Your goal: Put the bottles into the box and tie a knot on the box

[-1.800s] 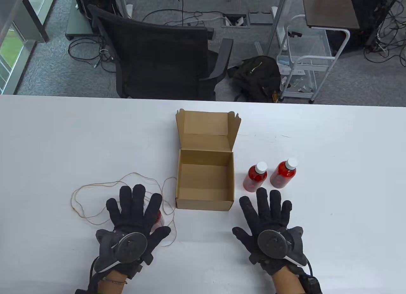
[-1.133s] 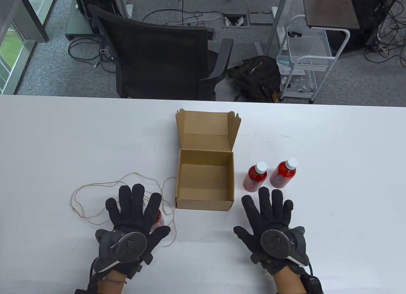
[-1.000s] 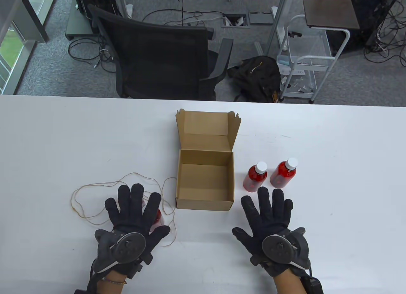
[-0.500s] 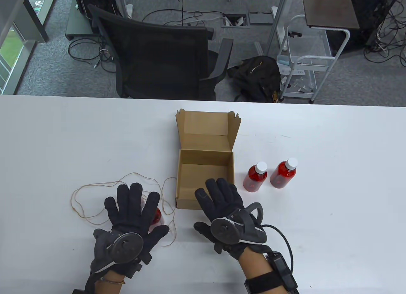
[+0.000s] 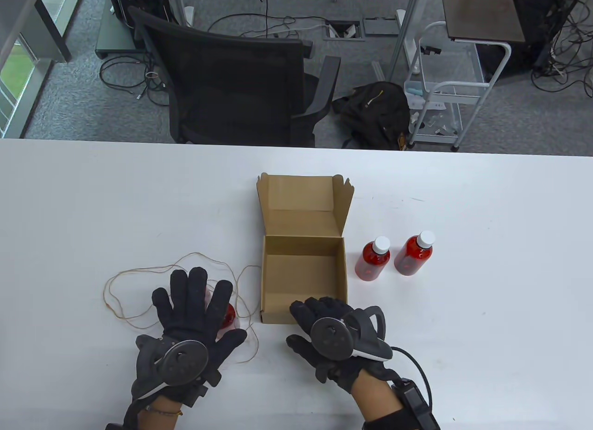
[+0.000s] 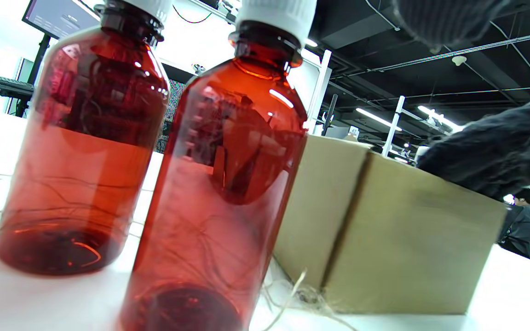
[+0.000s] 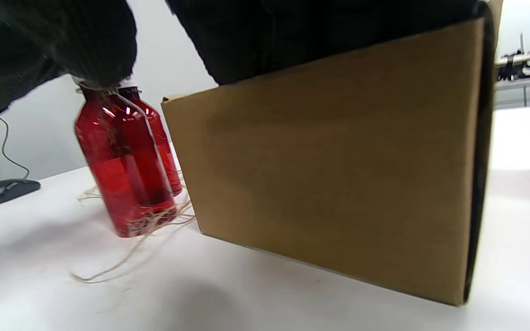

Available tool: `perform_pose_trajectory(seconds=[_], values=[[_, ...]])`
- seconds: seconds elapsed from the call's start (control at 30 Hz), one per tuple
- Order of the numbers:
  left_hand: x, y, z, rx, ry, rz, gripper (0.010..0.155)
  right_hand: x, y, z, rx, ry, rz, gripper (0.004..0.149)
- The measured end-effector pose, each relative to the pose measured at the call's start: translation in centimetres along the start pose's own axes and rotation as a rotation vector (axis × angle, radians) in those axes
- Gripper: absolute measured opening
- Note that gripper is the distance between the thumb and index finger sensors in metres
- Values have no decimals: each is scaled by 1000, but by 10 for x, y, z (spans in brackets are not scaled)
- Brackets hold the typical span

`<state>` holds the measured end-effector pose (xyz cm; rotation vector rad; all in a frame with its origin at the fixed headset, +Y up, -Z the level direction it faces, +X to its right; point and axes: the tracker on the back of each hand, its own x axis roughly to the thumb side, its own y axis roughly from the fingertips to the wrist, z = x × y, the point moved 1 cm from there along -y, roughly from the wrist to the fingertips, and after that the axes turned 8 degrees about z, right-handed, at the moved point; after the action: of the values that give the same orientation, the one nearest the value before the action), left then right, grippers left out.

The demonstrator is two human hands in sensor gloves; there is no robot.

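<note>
Dragged toward frame bottom, box (image 5: 303, 272) is gripped by right hand (image 5: 324, 328); left hand (image 5: 194, 309) rests flat, so steady pulling suits.

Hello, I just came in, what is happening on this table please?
A person in sensor gloves is starting to pack bottles. The right hand grips the near wall of the open cardboard box, which holds nothing. The left hand rests flat over two red bottles standing on loose string. Two more bottles stand right of the box.
</note>
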<state>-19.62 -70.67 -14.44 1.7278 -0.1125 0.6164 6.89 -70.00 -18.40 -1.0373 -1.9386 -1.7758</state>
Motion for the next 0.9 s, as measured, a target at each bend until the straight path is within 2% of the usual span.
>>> perform_pose_trajectory(seconds=[0.2, 0.33, 0.57, 0.67, 0.8, 0.87, 0.9], values=[[1, 0, 1, -3, -6, 2, 97, -2, 11, 3, 56, -184, -33, 62], [1, 0, 2, -6, -3, 5, 97, -4, 16, -3, 144, -304, -38, 60], [2, 1, 3, -12, -4, 8, 97, -2, 22, -3, 146, -354, -7, 61], [3, 1, 3, -14, -8, 9, 97, -5, 25, 12, 13, -342, 16, 63], [3, 1, 3, -12, -7, 10, 97, -29, 38, 50, -314, -289, -20, 68], [3, 1, 3, -10, -5, 9, 97, -50, 49, 69, -507, -262, -91, 73], [3, 1, 3, -10, -5, 9, 97, -59, 53, 75, -559, -270, -122, 77]])
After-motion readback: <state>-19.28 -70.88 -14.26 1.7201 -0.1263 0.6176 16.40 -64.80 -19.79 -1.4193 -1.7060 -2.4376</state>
